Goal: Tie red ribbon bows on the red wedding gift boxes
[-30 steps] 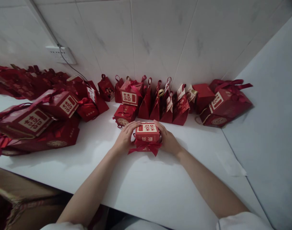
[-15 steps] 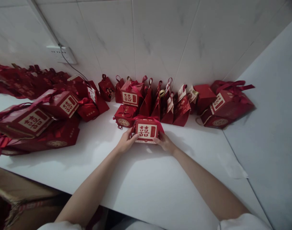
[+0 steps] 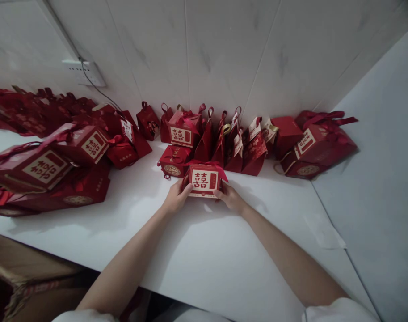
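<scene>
Left hand (image 3: 174, 200) and right hand (image 3: 231, 198) each keep a closed grip on a side of the small red gift box (image 3: 204, 180), standing upright on the white tabletop (image 3: 204, 259), label facing the camera. One second ago it lay tipped back, bow toward the person; half a second ago already upright. Now nudged slightly closer to the row of red bags (image 3: 233, 143) by the wall.
</scene>
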### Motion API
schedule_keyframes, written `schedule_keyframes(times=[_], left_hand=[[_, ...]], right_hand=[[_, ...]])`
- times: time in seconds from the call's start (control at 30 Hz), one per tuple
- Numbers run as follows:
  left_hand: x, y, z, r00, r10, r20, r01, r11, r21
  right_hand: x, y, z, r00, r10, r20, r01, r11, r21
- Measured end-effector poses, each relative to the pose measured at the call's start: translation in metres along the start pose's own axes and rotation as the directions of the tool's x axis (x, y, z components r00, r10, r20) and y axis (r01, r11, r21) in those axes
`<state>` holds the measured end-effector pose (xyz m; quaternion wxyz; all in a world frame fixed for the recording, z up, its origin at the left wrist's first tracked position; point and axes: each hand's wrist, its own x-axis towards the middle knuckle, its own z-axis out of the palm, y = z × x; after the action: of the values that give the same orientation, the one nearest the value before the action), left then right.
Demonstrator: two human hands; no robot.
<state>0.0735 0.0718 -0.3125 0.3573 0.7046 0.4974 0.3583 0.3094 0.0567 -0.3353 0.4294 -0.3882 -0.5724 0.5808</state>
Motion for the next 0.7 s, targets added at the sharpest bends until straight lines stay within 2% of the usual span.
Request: schedule_keyframes(times=[0.7], left_hand=[[-0.001, 0.0045, -0.0026, 0.999, 0.045, 0.004, -0.045, 0.998, 0.052]], right_hand=[[0.0001, 0.005, -0.0022, 1.0, -0.015, 0.022, 0.015, 1.0, 0.001]])
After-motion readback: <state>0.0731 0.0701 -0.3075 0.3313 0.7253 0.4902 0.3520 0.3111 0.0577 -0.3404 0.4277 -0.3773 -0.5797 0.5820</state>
